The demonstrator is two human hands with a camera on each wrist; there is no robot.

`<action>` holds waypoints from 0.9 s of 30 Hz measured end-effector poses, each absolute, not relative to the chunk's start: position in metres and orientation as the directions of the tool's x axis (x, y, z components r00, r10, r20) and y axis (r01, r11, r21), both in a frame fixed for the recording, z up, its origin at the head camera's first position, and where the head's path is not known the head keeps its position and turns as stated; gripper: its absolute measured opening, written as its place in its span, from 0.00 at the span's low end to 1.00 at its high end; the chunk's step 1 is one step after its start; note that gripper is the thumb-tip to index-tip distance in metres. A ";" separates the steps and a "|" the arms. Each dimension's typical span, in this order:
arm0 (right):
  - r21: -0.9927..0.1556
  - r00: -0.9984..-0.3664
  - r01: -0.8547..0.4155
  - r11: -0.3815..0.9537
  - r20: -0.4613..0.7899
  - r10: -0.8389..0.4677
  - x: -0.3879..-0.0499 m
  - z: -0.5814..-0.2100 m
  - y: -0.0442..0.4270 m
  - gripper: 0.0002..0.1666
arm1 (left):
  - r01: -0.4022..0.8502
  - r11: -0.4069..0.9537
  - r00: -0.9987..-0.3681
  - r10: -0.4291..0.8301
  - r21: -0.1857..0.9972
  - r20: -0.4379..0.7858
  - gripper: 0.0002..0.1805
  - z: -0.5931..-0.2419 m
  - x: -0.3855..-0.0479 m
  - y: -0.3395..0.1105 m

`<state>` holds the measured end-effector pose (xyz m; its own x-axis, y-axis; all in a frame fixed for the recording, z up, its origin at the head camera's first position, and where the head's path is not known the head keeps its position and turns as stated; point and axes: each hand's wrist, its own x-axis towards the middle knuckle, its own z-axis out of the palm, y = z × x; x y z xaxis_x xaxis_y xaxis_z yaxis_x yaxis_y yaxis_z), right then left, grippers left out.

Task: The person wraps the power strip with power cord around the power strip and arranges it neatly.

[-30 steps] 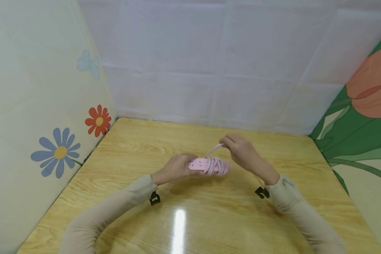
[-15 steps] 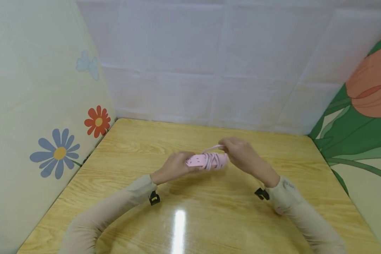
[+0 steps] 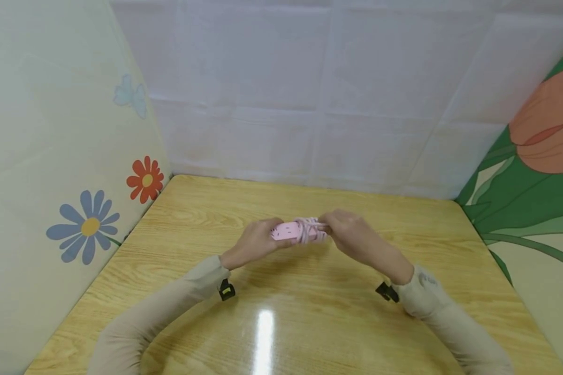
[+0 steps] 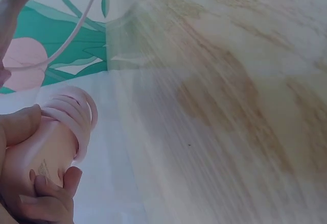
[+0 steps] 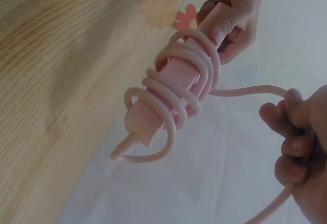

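Observation:
A pink power strip [image 3: 285, 230] is held above the table by my left hand [image 3: 254, 241], which grips its left end. Several loose turns of its pale pink cord [image 5: 166, 99] wrap the body, as the right wrist view shows. In that view the cord leaves the strip's far end and loops back over it. My right hand [image 3: 354, 234] curls its fingers round the cord, close to the strip's right end. A length of cord runs from the coils to that hand, and more comes out below it. The left wrist view shows fingers and thumb round the strip [image 4: 48, 150].
The wood-grain table [image 3: 309, 312] lies beneath both hands and reflects a bright streak of light. A white cloth [image 3: 262, 104] hangs behind it. Floral panels [image 3: 51, 140] stand at the left and right sides. Each wrist wears a small black camera [image 3: 226, 289].
The power strip and my left hand have shifted slightly left and up. My right hand has lowered a little, bringing the cord across the front of the strip.

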<state>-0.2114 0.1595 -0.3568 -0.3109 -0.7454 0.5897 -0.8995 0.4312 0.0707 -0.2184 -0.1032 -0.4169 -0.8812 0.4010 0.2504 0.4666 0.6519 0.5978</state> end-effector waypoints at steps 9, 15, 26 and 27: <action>0.093 -0.302 -0.892 0.443 0.607 -0.735 -0.201 -0.358 0.149 0.26 | 0.438 0.634 -0.898 0.348 0.638 0.270 0.28 -0.409 -0.221 -0.108; 0.073 -0.345 -0.870 0.488 0.616 -0.708 -0.195 -0.359 0.146 0.22 | 0.427 0.601 -0.903 0.313 0.676 0.293 0.27 -0.401 -0.224 -0.108; -0.090 -0.433 -0.891 0.444 0.461 -0.775 -0.192 -0.361 0.155 0.23 | 0.393 0.537 -0.919 0.205 0.746 0.337 0.28 -0.389 -0.231 -0.105; -0.121 -0.456 -0.884 0.451 0.433 -0.777 -0.191 -0.360 0.156 0.25 | 0.388 0.533 -0.921 0.200 0.752 0.334 0.28 -0.388 -0.231 -0.105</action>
<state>-0.1915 0.1560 -0.3600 -0.4560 -0.7774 0.4334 -0.8842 0.4513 -0.1207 -0.2308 -0.1048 -0.3878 -0.9210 0.1995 0.3345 0.3885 0.5325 0.7520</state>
